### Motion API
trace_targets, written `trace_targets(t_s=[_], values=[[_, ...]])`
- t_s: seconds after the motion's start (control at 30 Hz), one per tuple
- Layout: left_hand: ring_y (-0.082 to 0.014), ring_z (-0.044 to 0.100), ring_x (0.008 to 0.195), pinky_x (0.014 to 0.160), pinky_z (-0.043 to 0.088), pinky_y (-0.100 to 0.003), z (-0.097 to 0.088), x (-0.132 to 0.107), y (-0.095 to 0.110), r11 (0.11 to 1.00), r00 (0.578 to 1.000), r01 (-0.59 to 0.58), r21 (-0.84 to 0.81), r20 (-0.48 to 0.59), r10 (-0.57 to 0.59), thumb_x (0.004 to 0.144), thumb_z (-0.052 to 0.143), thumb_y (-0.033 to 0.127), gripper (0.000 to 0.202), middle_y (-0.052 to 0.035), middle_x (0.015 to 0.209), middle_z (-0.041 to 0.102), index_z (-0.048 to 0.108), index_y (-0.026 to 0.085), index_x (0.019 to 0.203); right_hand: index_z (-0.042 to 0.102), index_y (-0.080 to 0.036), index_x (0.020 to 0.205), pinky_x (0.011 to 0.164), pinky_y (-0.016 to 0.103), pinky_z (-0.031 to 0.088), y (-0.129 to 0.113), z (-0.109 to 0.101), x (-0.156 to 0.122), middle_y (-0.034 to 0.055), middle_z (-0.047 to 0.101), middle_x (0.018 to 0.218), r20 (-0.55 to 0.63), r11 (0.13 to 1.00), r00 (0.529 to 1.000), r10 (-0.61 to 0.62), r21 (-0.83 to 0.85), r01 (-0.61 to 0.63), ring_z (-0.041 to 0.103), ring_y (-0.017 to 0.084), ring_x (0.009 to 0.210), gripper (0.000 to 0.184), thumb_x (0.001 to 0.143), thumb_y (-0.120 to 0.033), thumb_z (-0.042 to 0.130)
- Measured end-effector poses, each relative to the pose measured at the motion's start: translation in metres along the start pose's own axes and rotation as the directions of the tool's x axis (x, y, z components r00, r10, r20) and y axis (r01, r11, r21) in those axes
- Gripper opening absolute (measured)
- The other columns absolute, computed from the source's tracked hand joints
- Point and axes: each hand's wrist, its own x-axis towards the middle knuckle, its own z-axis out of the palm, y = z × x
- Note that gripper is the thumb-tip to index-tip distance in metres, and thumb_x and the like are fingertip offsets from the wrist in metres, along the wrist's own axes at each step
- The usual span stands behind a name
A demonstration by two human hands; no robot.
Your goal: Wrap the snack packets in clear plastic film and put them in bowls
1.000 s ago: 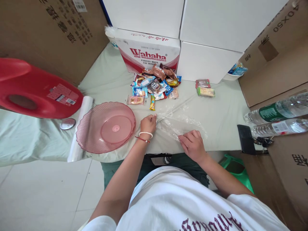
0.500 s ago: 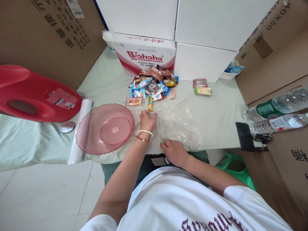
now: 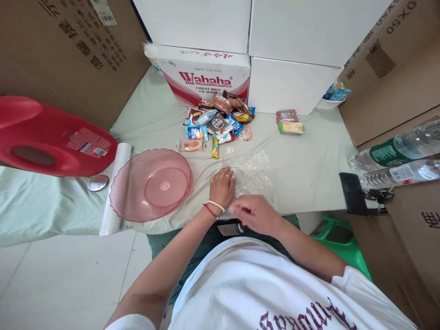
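A clear, crinkled plastic bag (image 3: 256, 176) lies flat on the pale green tablecloth in front of me. My left hand (image 3: 222, 187), with beaded bracelets at the wrist, rests palm down on the bag's left side, fingers stretched out. Close to its right, over the bag's near edge, is my right hand (image 3: 256, 214), its fingers curled toward the thumb. Whatever those fingers may pinch is hidden. Just beyond the bag, a small yellow snack packet (image 3: 215, 146) lies before a heap of wrapped snacks (image 3: 220, 120).
A pink scalloped plate (image 3: 129, 197) and a roll of plastic bags (image 3: 110, 220) lie left, beside a red jug (image 3: 68, 142). Two snack packs (image 3: 291, 128) sit at right. White boxes (image 3: 206, 75) line the back. Bottles (image 3: 395, 176) and a phone (image 3: 353, 192) are far right.
My left hand has moved right and nearer to me, flattening onto the bag from beside the yellow packet. My right hand has shifted slightly right, and the bag's spread looks smaller.
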Motion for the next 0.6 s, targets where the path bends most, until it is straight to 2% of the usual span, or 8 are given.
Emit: trace_targets(t_s=[0.07,0.13,0.17,0.23,0.3,0.4,0.5,0.6], values=[[-0.0306,0.052,0.144,0.12,0.037,-0.052,0.002,-0.006,0.001,0.997,0.998,-0.058,0.056,0.022,0.057,0.101,0.043,0.03,0.04,-0.0158,0.149,0.062,0.067,0.016,0.129,0.074,-0.02,0.115,0.091,0.033,0.053,0.016,-0.009,0.001,0.0091,0.076,0.109,-0.252,0.994,0.965,0.069,-0.067,-0.088,0.07,0.021,0.1,0.036,0.109,-0.036,0.042],[-0.0302,0.048,0.148,0.123,0.033,-0.052,0.001,-0.011,0.003,0.991,0.995,-0.09,0.101,0.046,0.086,0.101,0.045,0.031,0.044,-0.0164,0.155,0.057,0.063,0.016,0.138,0.064,-0.014,0.137,0.11,0.045,0.046,0.043,-0.007,0.008,0.0193,0.065,0.141,-0.377,0.945,0.921,0.097,-0.254,-0.204,0.058,0.03,0.131,0.044,0.107,-0.039,0.045],[-0.0301,0.046,0.15,0.125,0.03,-0.054,-0.001,-0.013,0.002,0.988,0.995,-0.095,0.124,0.052,0.089,0.101,0.044,0.032,0.047,-0.017,0.158,0.053,0.06,0.016,0.143,0.058,-0.011,0.146,0.118,0.051,0.039,0.059,-0.005,0.011,0.0219,0.055,0.153,-0.38,0.905,0.919,0.105,-0.346,-0.246,0.048,0.034,0.143,0.051,0.106,-0.04,0.046],[-0.0303,0.041,0.154,0.127,0.021,-0.06,-0.006,-0.017,-0.002,0.98,0.995,-0.088,0.176,0.057,0.08,0.103,0.042,0.036,0.054,-0.0179,0.164,0.045,0.051,0.018,0.153,0.048,-0.009,0.156,0.126,0.06,0.024,0.089,-0.001,0.015,0.0218,0.041,0.165,-0.34,0.832,0.932,0.128,-0.475,-0.287,0.032,0.038,0.155,0.06,0.106,-0.043,0.044],[-0.0308,0.038,0.155,0.128,0.009,-0.067,-0.013,-0.021,-0.011,0.971,0.995,-0.081,0.224,0.07,0.067,0.104,0.039,0.04,0.058,-0.0176,0.167,0.039,0.043,0.02,0.159,0.041,-0.01,0.16,0.128,0.062,0.016,0.114,-0.005,0.015,0.0197,0.035,0.169,-0.31,0.791,0.941,0.139,-0.537,-0.294,0.026,0.037,0.158,0.064,0.107,-0.045,0.039],[-0.031,0.038,0.155,0.127,0.0,-0.071,-0.023,-0.026,-0.026,0.963,0.995,-0.072,0.26,0.09,0.05,0.105,0.035,0.043,0.06,-0.0163,0.166,0.04,0.04,0.022,0.161,0.038,-0.011,0.162,0.129,0.06,0.014,0.137,-0.025,0.01,0.017,0.032,0.171,-0.256,0.771,0.958,0.131,-0.581,-0.261,0.026,0.034,0.159,0.064,0.109,-0.046,0.034],[-0.0307,0.037,0.156,0.127,0.001,-0.07,-0.027,-0.028,-0.033,0.962,0.995,-0.058,0.266,0.088,0.035,0.105,0.035,0.043,0.06,-0.0161,0.167,0.04,0.04,0.021,0.161,0.043,-0.017,0.161,0.129,0.058,0.016,0.152,-0.052,0.008,0.0117,0.035,0.17,-0.199,0.77,0.973,0.119,-0.6,-0.217,0.028,0.032,0.159,0.06,0.109,-0.045,0.033],[-0.031,0.035,0.157,0.128,0.004,-0.069,-0.027,-0.028,-0.032,0.961,0.997,-0.045,0.274,0.076,0.025,0.105,0.035,0.044,0.062,-0.0172,0.168,0.037,0.04,0.018,0.161,0.048,-0.023,0.159,0.127,0.062,0.02,0.161,-0.075,0.01,0.0098,0.038,0.169,-0.192,0.766,0.972,0.132,-0.603,-0.223,0.03,0.035,0.157,0.057,0.107,-0.045,0.038]])
